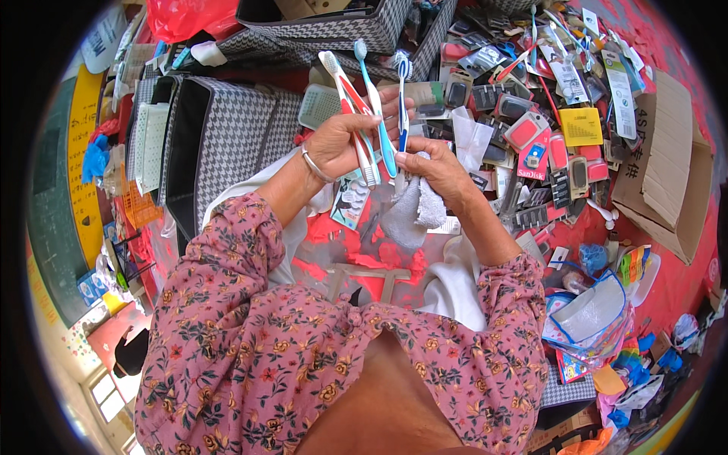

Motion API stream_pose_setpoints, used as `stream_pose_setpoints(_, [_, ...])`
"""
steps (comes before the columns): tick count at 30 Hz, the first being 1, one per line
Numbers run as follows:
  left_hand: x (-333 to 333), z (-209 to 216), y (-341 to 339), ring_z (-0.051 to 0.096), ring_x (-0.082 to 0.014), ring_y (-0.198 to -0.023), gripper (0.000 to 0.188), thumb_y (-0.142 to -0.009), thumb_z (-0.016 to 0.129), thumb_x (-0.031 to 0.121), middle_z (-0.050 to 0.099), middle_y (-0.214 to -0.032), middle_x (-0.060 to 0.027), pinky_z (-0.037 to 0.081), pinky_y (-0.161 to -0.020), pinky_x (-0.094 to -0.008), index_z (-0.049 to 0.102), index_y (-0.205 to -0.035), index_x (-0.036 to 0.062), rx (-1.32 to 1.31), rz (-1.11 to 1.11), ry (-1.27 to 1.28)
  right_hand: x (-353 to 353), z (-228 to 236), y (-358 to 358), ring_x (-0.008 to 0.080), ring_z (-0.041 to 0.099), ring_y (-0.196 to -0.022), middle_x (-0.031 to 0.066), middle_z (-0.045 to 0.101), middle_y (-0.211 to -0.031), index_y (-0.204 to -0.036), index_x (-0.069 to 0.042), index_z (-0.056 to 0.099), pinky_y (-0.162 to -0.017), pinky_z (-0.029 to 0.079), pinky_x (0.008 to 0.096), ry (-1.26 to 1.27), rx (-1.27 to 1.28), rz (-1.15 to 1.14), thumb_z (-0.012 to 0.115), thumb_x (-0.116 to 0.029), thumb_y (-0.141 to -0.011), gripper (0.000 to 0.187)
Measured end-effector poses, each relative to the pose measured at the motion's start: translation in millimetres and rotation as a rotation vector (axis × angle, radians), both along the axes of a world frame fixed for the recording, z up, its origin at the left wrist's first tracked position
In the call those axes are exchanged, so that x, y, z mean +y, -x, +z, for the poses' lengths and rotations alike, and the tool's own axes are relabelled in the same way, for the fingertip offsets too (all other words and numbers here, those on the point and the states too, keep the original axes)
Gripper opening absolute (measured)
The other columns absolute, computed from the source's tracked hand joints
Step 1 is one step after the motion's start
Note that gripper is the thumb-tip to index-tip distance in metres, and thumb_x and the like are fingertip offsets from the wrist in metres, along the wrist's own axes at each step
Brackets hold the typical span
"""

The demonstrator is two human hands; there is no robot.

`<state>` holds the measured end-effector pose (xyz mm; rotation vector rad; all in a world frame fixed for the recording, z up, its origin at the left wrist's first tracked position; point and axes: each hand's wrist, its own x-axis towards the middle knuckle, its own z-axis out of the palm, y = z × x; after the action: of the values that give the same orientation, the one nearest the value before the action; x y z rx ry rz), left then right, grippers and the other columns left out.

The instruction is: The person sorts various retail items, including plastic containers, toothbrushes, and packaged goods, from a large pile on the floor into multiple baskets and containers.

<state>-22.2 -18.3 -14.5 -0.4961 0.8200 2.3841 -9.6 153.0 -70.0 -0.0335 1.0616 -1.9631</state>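
Toothbrushes: three in my hands, raised over the red table, heads pointing away from me.
Red toothbrush: leftmost of the three, red and white, held in my left hand.
Light blue toothbrush: just right of the red toothbrush, crossing it low down, in the same grip.
Left hand: closed around the two handles; a silver bangle sits on the wrist.
Dark blue toothbrush: right of the red toothbrush, upright, apart from the other two at the head, its handle pinched in my right hand.
Right hand: shut on the dark blue handle and on a grey cloth that hangs below it.
Checked fabric box: well left of the red toothbrush, standing open.
Packaged small goods: right of the red toothbrush, heaped across the table.
Cardboard box: far right of the red toothbrush, open, beyond the heap.
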Motion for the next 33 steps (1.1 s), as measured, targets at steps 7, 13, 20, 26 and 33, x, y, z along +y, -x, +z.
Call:
stream_pose_setpoints(7, [-8,2,-3,0.050,-0.0274,-0.106,0.048,-0.081,0.055,0.006,0.050,-0.114,-0.0171,0.043,-0.090,-0.0406,0.034,-0.124,0.0043,-0.018,0.004,0.198,1,-1,0,0.0073,0.046,-0.064,0.0005,0.055,-0.069,-0.082,-0.001,0.062,-0.060,0.038,0.0230,-0.275,0.272,0.029,0.056,-0.021,-0.079,0.021])
stream_pose_setpoints(13, [-10,0,-1,0.052,-0.0268,-0.103,0.046,-0.081,0.055,0.007,0.051,-0.113,-0.0139,0.045,-0.088,-0.0383,0.037,-0.124,0.0041,-0.034,-0.001,0.270,6,10,5,0.0110,0.048,-0.055,0.0010,0.057,-0.061,-0.081,0.002,0.062,-0.055,0.040,0.0276,-0.414,0.349,-0.253,0.056,-0.023,-0.078,0.025])
stream_pose_setpoints(20, [0,-11,-11,0.049,-0.0200,-0.107,0.047,-0.081,0.054,0.012,0.049,-0.118,-0.0094,0.040,-0.093,-0.0345,0.037,-0.123,0.0006,-0.053,-0.144,0.393,-12,-8,-6,0.0191,0.058,-0.073,0.0151,0.061,-0.077,-0.091,0.000,0.060,-0.067,0.044,0.0322,-0.334,0.708,-0.252,0.061,-0.022,-0.073,0.029])
stream_pose_setpoints(26, [16,2,-12,0.050,-0.0207,-0.107,0.043,-0.082,0.052,0.006,0.047,-0.121,-0.0125,0.045,-0.085,-0.0331,0.039,-0.123,0.0020,-0.166,-0.195,0.334,-4,9,-6,0.0350,0.059,-0.072,0.0231,0.059,-0.075,-0.084,0.001,0.062,-0.066,0.045,0.0381,-0.488,0.684,-0.113,0.063,-0.022,-0.066,0.030])
stream_pose_setpoints(33, [2,-6,-12,0.052,-0.0210,-0.102,0.041,-0.084,0.047,0.004,0.050,-0.115,-0.0125,0.045,-0.085,-0.0345,0.038,-0.124,0.0023,-0.155,-0.136,0.311,-6,0,-1,0.0086,0.053,-0.063,0.0054,0.060,-0.065,-0.080,0.001,0.063,-0.059,0.043,0.0262,-0.218,0.315,-0.169,0.059,-0.017,-0.068,0.022])
